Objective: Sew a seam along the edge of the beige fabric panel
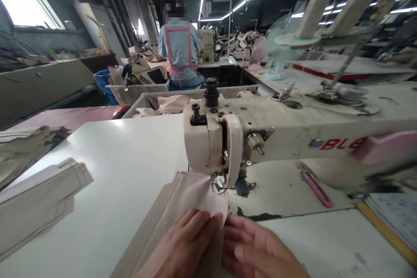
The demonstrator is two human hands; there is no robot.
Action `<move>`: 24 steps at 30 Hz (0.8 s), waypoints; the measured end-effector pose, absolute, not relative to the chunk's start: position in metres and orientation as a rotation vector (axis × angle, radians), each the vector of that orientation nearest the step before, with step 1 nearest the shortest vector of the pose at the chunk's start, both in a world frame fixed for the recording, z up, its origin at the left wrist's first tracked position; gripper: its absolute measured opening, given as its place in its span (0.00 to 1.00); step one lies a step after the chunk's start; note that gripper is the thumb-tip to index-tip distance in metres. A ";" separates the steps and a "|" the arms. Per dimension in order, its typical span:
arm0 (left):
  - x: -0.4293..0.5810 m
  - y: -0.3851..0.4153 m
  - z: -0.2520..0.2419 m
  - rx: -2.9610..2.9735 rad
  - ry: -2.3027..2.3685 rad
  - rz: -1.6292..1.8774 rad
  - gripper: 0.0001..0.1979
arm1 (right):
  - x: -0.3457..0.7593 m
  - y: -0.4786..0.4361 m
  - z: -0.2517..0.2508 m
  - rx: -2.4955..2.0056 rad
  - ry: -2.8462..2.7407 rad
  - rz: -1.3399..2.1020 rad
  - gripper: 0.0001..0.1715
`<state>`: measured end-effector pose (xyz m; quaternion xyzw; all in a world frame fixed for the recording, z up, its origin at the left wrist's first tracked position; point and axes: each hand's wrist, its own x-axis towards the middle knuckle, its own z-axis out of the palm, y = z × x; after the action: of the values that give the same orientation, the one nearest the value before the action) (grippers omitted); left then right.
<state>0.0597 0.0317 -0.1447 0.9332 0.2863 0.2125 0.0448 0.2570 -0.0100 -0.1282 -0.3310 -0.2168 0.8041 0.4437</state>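
A beige fabric piece, made up of folded or stacked layers, lies on the white table with its far end at the presser foot of a sewing machine. My left hand rests on top of the fabric, fingers bent and thumb and fingertips pinching it near its right edge. Against that same edge, my right hand curls its fingers around the cloth, with some fingertips hidden by it. Both hands are close together, just in front of the needle area.
More beige pieces lie in stacks at the left. Pink snips or a cutter rests on the machine bed. Thread cones stand at upper right. Behind the machine is a bin of fabric, and a person sits beyond it.
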 end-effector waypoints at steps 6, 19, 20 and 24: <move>0.064 0.039 -0.145 2.895 0.788 0.747 0.22 | 0.259 0.006 -0.130 -1.031 -0.579 1.740 0.41; 0.078 0.065 -0.106 2.173 1.084 0.608 0.09 | 0.247 0.032 -0.131 -1.277 -1.026 1.432 0.20; 0.080 0.072 -0.103 2.121 1.106 0.537 0.09 | 0.247 0.033 -0.130 -1.283 -1.042 1.405 0.20; 0.087 0.089 -0.099 2.023 1.126 0.399 0.04 | 0.246 0.030 -0.128 -1.309 -1.088 1.318 0.24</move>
<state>0.0865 0.0894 -0.0994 0.7944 0.4423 0.1568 0.3856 0.2461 0.0301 -0.1284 -0.5354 -0.4448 0.5389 0.4745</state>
